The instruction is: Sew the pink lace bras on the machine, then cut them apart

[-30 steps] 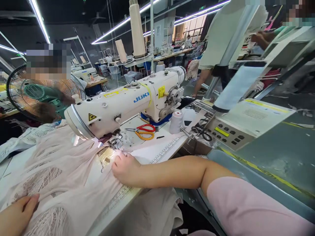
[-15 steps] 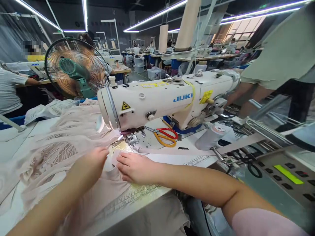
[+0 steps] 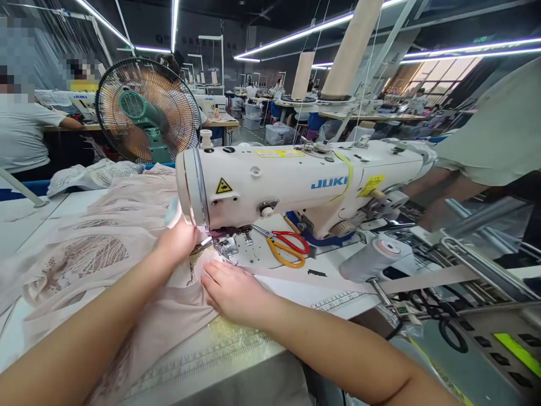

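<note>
A pale pink garment (image 3: 147,316) with lace panels spreads over the table and runs up to the needle area of a white JUKI sewing machine (image 3: 287,175). My left hand (image 3: 180,239) is closed at the garment beside the machine's head, its fingertips partly hidden. Just in front of the needle plate, my right hand (image 3: 234,287) holds the garment's near edge, with its fingers together and thumb underneath. Orange-handled scissors (image 3: 285,255) and a red-handled pair (image 3: 296,241) lie on the machine bed, right of the needle.
A ruler strip (image 3: 203,352) lines the table's front edge. On the right are a grey thread cone (image 3: 376,256), metal rods and a control box (image 3: 502,349). A large fan (image 3: 147,113) stands behind. One person (image 3: 25,129) sits at left; another (image 3: 486,141) stands at right.
My left hand has moved forward, away from my right hand, to beside the machine head. My right hand stays on the garment near the needle. The camera view has shifted slightly.
</note>
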A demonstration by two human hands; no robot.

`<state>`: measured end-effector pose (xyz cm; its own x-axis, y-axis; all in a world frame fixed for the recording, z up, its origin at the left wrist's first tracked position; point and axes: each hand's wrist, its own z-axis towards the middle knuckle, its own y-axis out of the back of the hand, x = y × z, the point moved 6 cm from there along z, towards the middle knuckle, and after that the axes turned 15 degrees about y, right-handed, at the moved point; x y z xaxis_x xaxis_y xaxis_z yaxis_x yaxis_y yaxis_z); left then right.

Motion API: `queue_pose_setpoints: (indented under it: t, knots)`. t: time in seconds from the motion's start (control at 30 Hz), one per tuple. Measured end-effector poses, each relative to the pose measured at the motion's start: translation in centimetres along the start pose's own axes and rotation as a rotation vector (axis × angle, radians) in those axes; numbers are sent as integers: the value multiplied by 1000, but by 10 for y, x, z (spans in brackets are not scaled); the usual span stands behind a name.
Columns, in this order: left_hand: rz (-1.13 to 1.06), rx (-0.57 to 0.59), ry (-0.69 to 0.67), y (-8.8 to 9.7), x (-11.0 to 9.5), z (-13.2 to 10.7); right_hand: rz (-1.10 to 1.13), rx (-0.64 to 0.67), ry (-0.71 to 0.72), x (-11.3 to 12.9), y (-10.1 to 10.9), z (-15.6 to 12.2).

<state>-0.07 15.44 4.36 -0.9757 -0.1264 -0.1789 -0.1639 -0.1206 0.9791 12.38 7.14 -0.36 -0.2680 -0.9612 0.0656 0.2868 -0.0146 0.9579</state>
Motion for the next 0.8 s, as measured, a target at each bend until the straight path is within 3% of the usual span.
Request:
queue_pose_setpoints:
  t: [0.1,0.2,0.27,0.43,0.6,0.8]
  knots:
    - [38,46,-139,5,-5,-41,13,-5,-30,-3,0,3]
    - [-45,90,-441,-6,-9,-84,28,-12,-27,-5,0,4]
    - [-57,68,-494,-17,-2,-96,28,-10,8,-3,3,2]
    - [-7,59,-437,-40,14,-86,24,23,108,5,12,-19]
    - [-3,20,-425,-39,13,-73,55,-7,124,1,15,-36]
    - [6,-34,-460,-34,7,-67,98,-50,149,-3,17,-35]
